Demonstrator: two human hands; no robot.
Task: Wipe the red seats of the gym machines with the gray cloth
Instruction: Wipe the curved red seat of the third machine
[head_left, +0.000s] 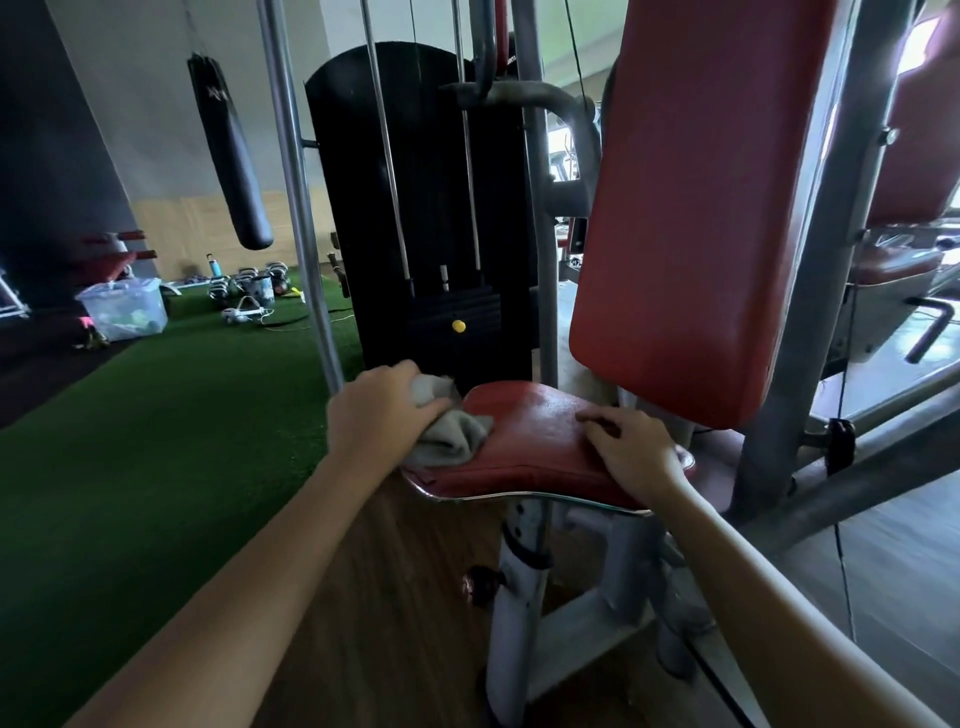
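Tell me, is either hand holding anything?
The left hand grips the bunched top of the gray cloth. The right hand holds nothing, resting on the red seat.

A black punching bag (228, 156) hangs at far left. Below it, a clear storage bin (124, 314) sits on green turf (156, 441), with kettlebells (249, 288) and a blue bottle (214, 265) farther back. A black weight stack (421, 208) with a yellow pin (458, 326) stands at centre.

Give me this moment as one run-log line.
step: wiping red seat | left hand: gripping gray cloth at seat's left edge | right hand: flat on seat, bracing | backrest: untouched now
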